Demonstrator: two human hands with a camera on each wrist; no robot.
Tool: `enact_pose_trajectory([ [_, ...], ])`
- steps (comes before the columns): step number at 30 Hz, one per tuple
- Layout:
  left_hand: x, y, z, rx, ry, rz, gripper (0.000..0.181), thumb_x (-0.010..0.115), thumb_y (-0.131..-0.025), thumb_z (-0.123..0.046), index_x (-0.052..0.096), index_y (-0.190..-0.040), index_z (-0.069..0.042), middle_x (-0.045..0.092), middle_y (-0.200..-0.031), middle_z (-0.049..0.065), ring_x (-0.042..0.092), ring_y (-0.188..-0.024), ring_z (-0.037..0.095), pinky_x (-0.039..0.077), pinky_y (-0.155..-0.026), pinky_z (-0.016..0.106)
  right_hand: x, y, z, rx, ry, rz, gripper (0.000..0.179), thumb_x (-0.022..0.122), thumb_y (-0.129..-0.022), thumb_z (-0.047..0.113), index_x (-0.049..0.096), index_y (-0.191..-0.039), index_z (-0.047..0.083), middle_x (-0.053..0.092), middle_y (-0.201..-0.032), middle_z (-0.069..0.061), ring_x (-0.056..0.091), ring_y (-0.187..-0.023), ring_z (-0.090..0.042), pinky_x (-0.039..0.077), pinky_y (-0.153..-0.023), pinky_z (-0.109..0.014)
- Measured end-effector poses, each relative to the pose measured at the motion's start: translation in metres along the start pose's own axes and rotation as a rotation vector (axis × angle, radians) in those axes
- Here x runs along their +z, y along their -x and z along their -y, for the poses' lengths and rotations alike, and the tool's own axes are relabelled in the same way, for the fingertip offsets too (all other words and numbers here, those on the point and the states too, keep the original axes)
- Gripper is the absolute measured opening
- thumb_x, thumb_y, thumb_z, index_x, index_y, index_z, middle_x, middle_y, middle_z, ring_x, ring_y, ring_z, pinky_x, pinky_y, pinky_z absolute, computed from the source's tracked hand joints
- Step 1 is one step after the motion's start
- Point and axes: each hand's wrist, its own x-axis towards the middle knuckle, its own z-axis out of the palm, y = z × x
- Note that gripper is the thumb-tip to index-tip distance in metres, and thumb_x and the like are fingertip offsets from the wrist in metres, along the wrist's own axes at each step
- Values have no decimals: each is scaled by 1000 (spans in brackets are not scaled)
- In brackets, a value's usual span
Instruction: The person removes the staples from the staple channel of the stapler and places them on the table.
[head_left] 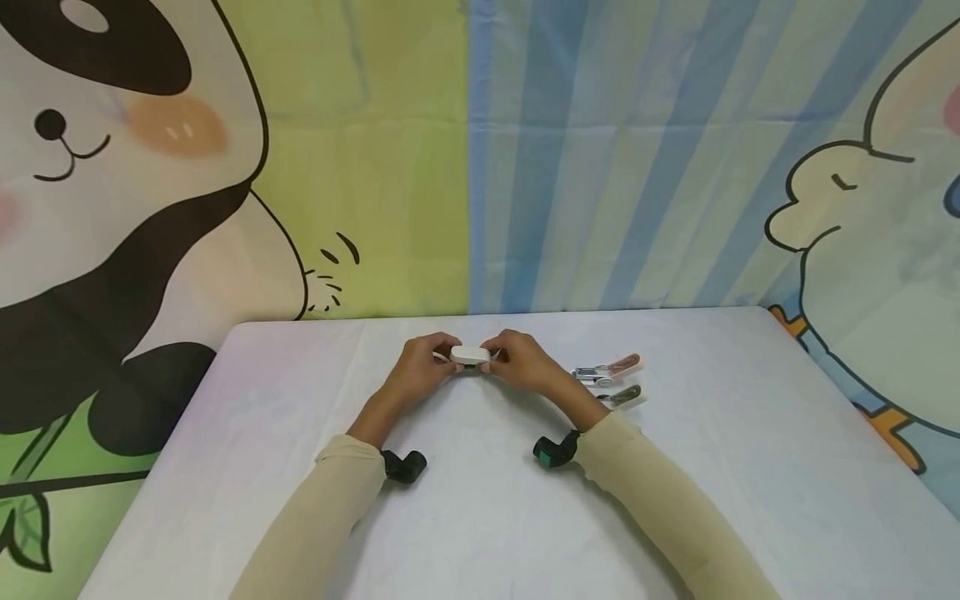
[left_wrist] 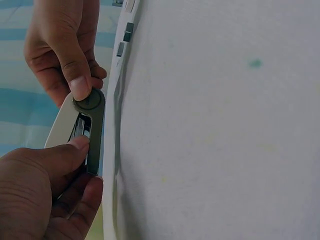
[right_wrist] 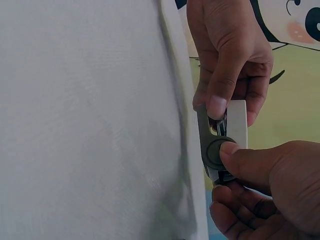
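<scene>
Both hands hold a small white tool (head_left: 470,355) between them, near the back edge of the table. Up close it has a white body and a dark grey-green arm (left_wrist: 98,132) with a round disc at one end; shiny metal shows inside. Its exact kind I cannot tell. My left hand (head_left: 416,367) grips one end, thumb at the metal part in the gap, other fingers partly hidden behind. From the other side, my right hand (head_left: 525,360) pinches the disc end, its thumb (right_wrist: 245,159) lying on the disc.
Right of the right hand lie a metal piece with a pinkish-brown handle (head_left: 624,364) and a similar piece with a grey handle (head_left: 626,395). They rest on the white-covered table (head_left: 465,517). A cartoon-printed curtain (head_left: 375,158) hangs behind. Black wrist cameras (head_left: 405,467) sit on both wrists.
</scene>
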Motion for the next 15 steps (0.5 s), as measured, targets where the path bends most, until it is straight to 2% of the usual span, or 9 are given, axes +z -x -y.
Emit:
enact_pose_trajectory([
  [4, -1, 6, -6, 42, 23, -9, 29, 72, -82, 5, 66, -110, 2, 69, -97, 12, 66, -87, 22, 54, -74, 31, -6, 9, 5, -33, -31, 1, 28, 71, -89, 7, 69, -115, -1, 60, -97, -9, 57, -81, -16, 48, -68, -28],
  [10, -1, 14, -15, 126, 39, 7, 29, 71, -79, 9, 66, -107, 3, 69, -96, 11, 64, -90, 22, 54, -74, 30, -13, 24, 12, -112, 0, -9, 29, 72, -88, 6, 68, -115, -3, 60, -97, -8, 57, -84, -17, 48, -74, -31],
  [15, 1, 20, -18, 121, 31, 32, 29, 72, -79, 8, 66, -107, 2, 69, -94, 8, 64, -89, 20, 53, -74, 29, -11, 34, 12, -122, 8, -5, 30, 72, -89, 9, 67, -117, -1, 60, -98, -6, 57, -85, -15, 48, -74, -31],
])
